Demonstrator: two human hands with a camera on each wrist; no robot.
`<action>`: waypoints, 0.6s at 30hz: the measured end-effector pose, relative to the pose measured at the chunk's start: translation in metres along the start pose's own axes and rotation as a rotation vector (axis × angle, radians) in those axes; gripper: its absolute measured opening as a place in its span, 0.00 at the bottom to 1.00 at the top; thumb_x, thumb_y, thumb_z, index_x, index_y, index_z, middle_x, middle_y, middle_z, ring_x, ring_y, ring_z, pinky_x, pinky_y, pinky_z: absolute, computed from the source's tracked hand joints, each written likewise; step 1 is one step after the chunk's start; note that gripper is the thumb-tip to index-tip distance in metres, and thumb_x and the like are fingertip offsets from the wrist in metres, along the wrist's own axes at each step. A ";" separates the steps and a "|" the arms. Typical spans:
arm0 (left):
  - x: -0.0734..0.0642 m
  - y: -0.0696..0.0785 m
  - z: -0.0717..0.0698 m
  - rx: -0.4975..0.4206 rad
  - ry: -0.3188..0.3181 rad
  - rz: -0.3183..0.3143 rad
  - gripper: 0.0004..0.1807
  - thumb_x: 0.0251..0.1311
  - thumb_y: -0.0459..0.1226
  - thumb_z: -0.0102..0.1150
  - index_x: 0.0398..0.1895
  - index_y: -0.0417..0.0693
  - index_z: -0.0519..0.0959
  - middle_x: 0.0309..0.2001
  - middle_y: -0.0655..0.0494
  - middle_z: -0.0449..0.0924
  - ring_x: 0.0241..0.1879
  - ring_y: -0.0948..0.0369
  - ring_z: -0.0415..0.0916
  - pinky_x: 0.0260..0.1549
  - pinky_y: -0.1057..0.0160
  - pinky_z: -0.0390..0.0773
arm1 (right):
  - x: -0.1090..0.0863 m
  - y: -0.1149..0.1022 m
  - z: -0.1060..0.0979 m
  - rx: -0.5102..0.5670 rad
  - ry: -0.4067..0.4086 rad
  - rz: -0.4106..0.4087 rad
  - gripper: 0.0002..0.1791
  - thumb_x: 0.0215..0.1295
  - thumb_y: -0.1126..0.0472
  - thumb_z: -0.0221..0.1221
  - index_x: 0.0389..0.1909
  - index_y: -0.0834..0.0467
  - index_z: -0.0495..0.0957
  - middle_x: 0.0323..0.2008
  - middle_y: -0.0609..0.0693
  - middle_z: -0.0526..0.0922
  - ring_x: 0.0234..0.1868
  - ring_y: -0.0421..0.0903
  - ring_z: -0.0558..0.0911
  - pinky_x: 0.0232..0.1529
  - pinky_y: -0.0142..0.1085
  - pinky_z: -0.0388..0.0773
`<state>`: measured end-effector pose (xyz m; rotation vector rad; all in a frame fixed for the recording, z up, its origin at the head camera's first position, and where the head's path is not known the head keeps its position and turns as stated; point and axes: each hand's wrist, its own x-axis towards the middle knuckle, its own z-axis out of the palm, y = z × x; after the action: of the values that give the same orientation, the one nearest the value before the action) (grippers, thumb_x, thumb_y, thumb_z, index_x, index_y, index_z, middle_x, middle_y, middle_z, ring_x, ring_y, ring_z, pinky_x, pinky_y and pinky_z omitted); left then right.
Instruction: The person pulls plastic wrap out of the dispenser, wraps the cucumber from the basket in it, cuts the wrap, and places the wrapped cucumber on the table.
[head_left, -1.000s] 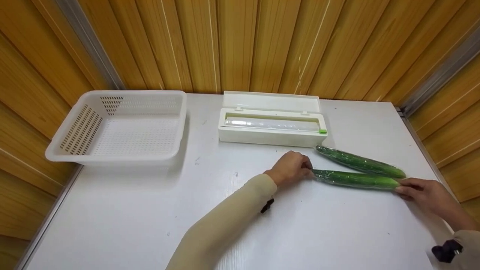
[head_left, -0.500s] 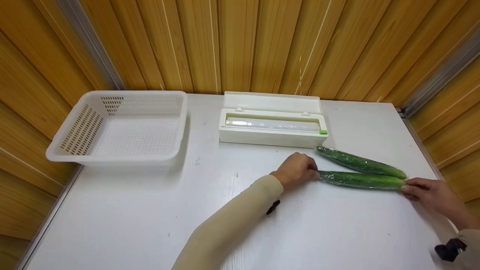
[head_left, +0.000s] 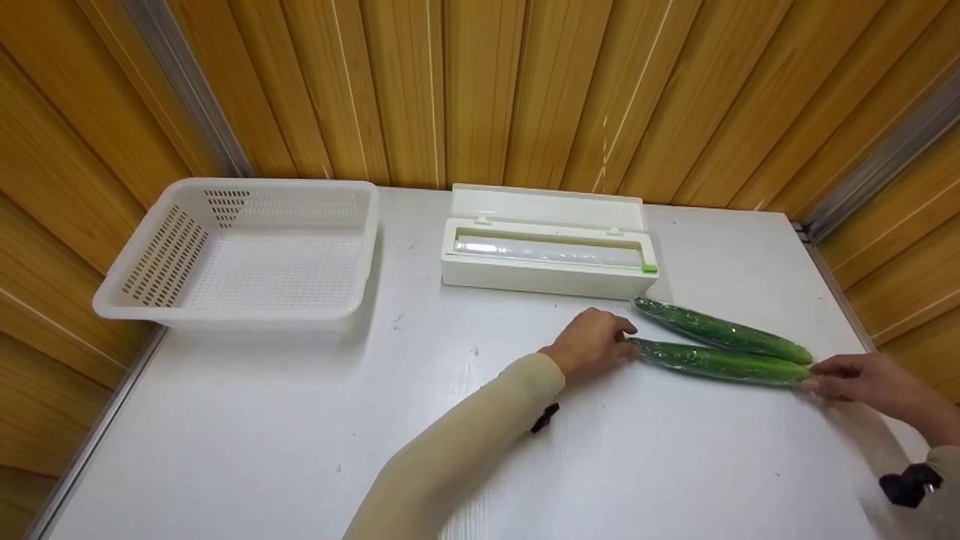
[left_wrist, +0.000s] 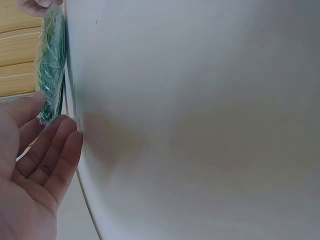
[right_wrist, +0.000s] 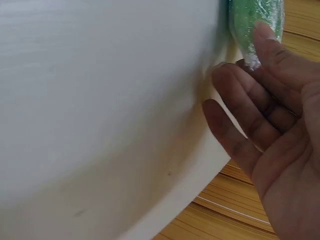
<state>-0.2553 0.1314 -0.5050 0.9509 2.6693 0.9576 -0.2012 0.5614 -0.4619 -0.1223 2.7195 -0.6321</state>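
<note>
Two cucumbers wrapped in clear film lie side by side on the white table (head_left: 465, 420). The front cucumber (head_left: 720, 364) has a hand at each end; the rear cucumber (head_left: 720, 330) lies along its far side. My left hand (head_left: 592, 341) is at the left end, index finger raised and the film tip between thumb and fingers. In the left wrist view, its fingers (left_wrist: 52, 162) are loosely spread around that tip. At the opposite end is my right hand (head_left: 870, 382), its thumb (right_wrist: 265, 32) overlapping the wrapped end in the right wrist view, other fingers relaxed.
A white cling film box (head_left: 551, 277) with its lid raised stands at the back centre, a film roll (head_left: 547, 250) and green slider (head_left: 649, 268) in it. At the back left is a white perforated basket (head_left: 262, 313). Wood-patterned walls (head_left: 480, 90) enclose the table.
The front cucumber shifted right with both hands and now lies close against the rear one. The fingers of both hands have loosened at its ends. The view has shifted slightly.
</note>
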 end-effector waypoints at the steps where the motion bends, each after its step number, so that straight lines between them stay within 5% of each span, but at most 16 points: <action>1: 0.000 -0.001 -0.001 0.004 -0.005 0.001 0.17 0.73 0.42 0.68 0.60 0.47 0.87 0.44 0.59 0.90 0.42 0.70 0.81 0.45 0.77 0.74 | 0.000 -0.003 -0.005 -0.012 -0.006 0.003 0.25 0.78 0.54 0.64 0.52 0.77 0.80 0.40 0.61 0.85 0.35 0.42 0.81 0.34 0.36 0.83; 6: -0.003 -0.007 -0.009 0.041 0.026 0.010 0.18 0.72 0.44 0.68 0.61 0.48 0.87 0.46 0.59 0.90 0.46 0.68 0.82 0.48 0.74 0.75 | 0.008 -0.021 -0.021 -0.050 0.097 0.005 0.25 0.79 0.48 0.62 0.47 0.71 0.83 0.35 0.54 0.84 0.33 0.49 0.80 0.30 0.37 0.80; 14: -0.004 -0.020 -0.042 0.173 0.214 0.072 0.21 0.72 0.49 0.68 0.61 0.47 0.86 0.54 0.55 0.88 0.52 0.62 0.84 0.53 0.69 0.79 | 0.037 -0.073 -0.022 -0.050 0.231 -0.150 0.26 0.77 0.45 0.63 0.59 0.65 0.82 0.52 0.64 0.84 0.47 0.54 0.81 0.37 0.30 0.76; 18: -0.004 -0.025 -0.060 0.285 0.281 0.077 0.24 0.73 0.53 0.65 0.63 0.50 0.85 0.58 0.56 0.86 0.57 0.60 0.82 0.58 0.67 0.78 | 0.058 -0.109 -0.012 -0.016 0.267 -0.219 0.29 0.78 0.44 0.62 0.65 0.63 0.79 0.59 0.67 0.82 0.55 0.66 0.81 0.47 0.38 0.81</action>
<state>-0.2848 0.0827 -0.4730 1.0483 3.0906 0.7892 -0.2596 0.4594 -0.4214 -0.3682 2.9946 -0.7336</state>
